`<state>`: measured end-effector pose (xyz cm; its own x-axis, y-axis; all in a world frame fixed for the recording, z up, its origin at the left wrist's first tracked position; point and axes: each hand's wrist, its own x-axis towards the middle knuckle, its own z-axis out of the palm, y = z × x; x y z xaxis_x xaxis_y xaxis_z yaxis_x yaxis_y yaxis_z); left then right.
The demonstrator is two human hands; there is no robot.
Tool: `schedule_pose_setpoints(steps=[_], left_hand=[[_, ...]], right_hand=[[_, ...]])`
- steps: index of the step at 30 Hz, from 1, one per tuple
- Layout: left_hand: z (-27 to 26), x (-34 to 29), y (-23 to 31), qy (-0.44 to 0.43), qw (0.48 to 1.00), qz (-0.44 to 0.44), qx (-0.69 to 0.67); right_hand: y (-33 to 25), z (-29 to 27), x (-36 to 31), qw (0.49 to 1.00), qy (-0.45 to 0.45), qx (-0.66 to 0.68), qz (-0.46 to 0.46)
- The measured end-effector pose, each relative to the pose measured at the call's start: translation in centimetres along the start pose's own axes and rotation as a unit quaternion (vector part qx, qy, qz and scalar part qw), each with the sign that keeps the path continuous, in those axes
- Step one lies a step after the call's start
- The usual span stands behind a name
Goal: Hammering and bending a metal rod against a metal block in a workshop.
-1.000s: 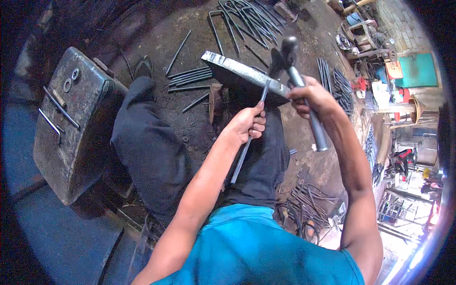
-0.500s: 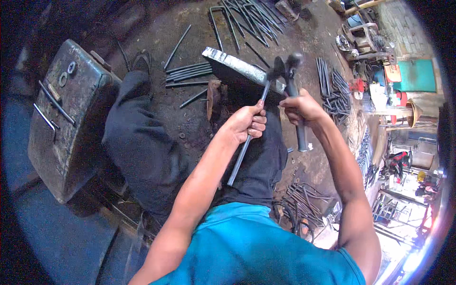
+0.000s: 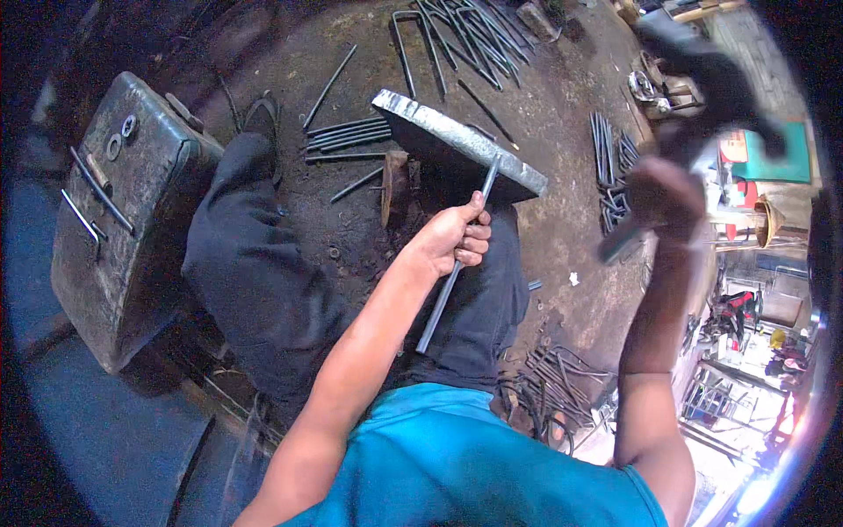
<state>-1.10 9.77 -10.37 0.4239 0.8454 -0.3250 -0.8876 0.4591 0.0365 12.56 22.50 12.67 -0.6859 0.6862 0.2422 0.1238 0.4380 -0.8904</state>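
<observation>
My left hand (image 3: 458, 235) is closed around a grey metal rod (image 3: 437, 309). The rod's far end rests on the bright, worn edge of a thick steel plate (image 3: 457, 132), and its near end hangs over my thigh. Raised at the right, my right hand (image 3: 665, 198) grips the handle of a hammer (image 3: 724, 83). Both the hammer and that hand are smeared by motion. The hammer's dark head is up and to the right, well apart from the rod and the plate.
A dark metal block (image 3: 132, 211) at the left carries washers and short rods. Straight rods (image 3: 351, 133) lie on the floor beyond my leg, bent rods (image 3: 465, 39) farther off. More bent rods (image 3: 562, 382) lie near my right side. A rusty support (image 3: 395, 189) stands by the plate.
My right hand has swung the hammer up and to the right, away from the rod's end on the plate. My left hand and the rod have hardly shifted.
</observation>
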Motion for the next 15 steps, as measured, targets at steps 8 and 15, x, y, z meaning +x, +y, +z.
schedule_pose_setpoints(steps=[8,15], left_hand=[[-0.1,0.3,-0.9,0.019,0.999,0.008,0.050],[0.2,1.6,-0.1,-0.024,0.999,0.000,0.025]], right_hand=[[1.4,2.8,2.0,0.909,-0.058,0.019,0.413],[-9.4,-0.4,4.5,0.992,-0.010,0.010,0.125]])
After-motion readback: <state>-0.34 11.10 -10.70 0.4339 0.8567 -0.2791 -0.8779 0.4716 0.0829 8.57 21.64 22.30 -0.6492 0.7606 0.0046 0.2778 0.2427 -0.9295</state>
